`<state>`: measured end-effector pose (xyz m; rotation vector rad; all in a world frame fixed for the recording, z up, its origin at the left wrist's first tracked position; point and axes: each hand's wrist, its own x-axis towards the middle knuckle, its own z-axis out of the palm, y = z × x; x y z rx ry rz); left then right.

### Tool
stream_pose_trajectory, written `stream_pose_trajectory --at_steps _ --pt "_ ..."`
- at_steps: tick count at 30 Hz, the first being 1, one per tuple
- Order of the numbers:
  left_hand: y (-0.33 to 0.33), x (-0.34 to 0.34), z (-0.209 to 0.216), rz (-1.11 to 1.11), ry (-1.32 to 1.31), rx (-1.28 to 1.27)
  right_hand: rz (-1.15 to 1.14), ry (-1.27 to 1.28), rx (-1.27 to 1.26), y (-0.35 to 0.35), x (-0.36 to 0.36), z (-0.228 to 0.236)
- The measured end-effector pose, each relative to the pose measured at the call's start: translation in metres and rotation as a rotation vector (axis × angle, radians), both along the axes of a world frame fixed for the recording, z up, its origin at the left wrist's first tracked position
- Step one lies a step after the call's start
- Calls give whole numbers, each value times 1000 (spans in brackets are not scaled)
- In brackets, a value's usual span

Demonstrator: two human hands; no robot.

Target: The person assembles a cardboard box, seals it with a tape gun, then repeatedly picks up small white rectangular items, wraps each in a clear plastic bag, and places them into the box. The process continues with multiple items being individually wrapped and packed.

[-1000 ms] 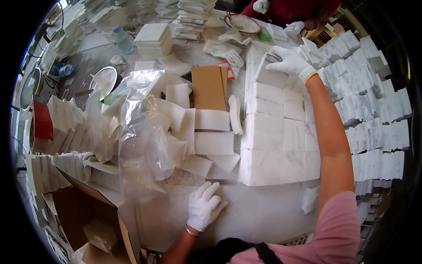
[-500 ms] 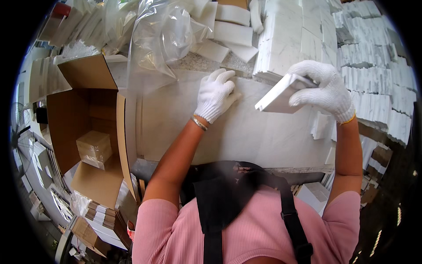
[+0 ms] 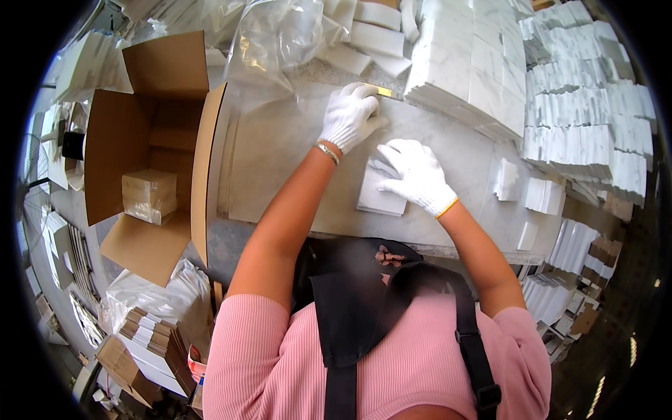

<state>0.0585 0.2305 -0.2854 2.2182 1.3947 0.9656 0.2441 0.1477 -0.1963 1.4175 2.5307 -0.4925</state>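
Note:
My right hand (image 3: pixel 416 175), in a white knit glove, is over a small stack of white marble tiles (image 3: pixel 381 199) lying on the table in front of me. Its thumb and fingers are apart, reaching over the tiles' top face; whether they touch is hard to tell. Farther off and to the left, my gloved left hand (image 3: pixel 350 115) is closed at the table's far side. A small yellow object (image 3: pixel 382 91) sticks out at its fingertips, most of it hidden by the fingers.
An open cardboard box (image 3: pixel 115 157) with a clear-wrapped block (image 3: pixel 149 196) inside stands to the left. Stacked marble tiles (image 3: pixel 462 77) rise at the far right, with more rows (image 3: pixel 574 112) beyond. Clear plastic film (image 3: pixel 269 49) and white foam pieces (image 3: pixel 378 38) lie at the back.
My right hand has brought the tiles left and down from the raised, tilted position onto the table, and its fingers have spread. A yellow object now shows at my left hand's fingertips.

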Motion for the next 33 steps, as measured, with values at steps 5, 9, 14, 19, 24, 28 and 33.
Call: stream_pose_trajectory --at_steps 5,9,14,19,24,28,33 --pt "0 -1 1 -4 -2 22 43 41 145 -50 -6 -8" --pt "1 0 7 -26 24 -1 5 26 133 -51 -10 -11" --pt "1 0 3 -12 28 33 -8 24 30 -48 -11 -6" --pt "1 2 0 -9 20 49 20 30 111 -53 -7 -14" --pt "2 1 -1 -22 30 40 40 54 121 -56 -4 -15" --pt "1 2 -2 -7 28 59 41 92 142 -58 -3 -17" --pt "2 1 -1 -9 45 41 37 100 148 -62 -4 -17"
